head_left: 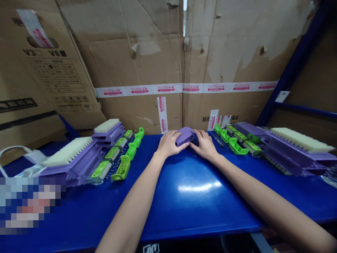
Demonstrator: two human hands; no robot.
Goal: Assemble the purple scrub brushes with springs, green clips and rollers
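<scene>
A small purple plastic housing [185,135] rests on the blue table [189,196] near its far edge, held between both my hands. My left hand [169,143] curls over its left side with fingers closed on it. From the right, my right hand [204,144] grips the other end, fingers bent around it. Both forearms stretch out from the near edge.
Left of the hands lie purple brush bodies with cream bristles [71,151] and a row of green clips [126,158]. Right of them lie more green parts [235,142] and purple brushes [297,147]. Cardboard boxes [171,63] wall off the back. A blue rack post [295,66] rises at right.
</scene>
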